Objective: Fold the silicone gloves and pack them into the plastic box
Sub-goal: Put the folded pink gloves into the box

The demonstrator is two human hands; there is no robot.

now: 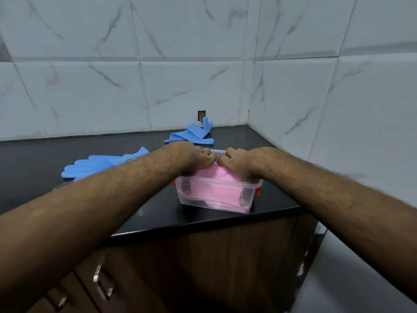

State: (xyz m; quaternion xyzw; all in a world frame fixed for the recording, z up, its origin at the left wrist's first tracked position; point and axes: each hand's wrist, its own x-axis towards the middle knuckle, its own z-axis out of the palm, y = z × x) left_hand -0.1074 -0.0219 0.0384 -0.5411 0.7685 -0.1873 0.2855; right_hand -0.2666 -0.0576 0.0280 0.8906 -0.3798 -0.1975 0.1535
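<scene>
both curled hands, left hand (194,158) and right hand (239,162), press one pink glove (216,190) into one box (248,199); two blue gloves (103,164) (191,134) outside.

Both hands over the open clear plastic box (216,195) on the black countertop (126,213). Left hand (194,157) and right hand (239,161) side by side, knuckles almost touching, fingers curled down onto the folded pink gloves (216,190) inside the box. Beyond the left hand, one blue glove (191,134) crumpled near the tiled wall (180,64). Left of the grip, a second blue glove (99,164) flat, partly behind the left forearm. Below, brown cabinet drawers with a metal handle (102,283).
</scene>
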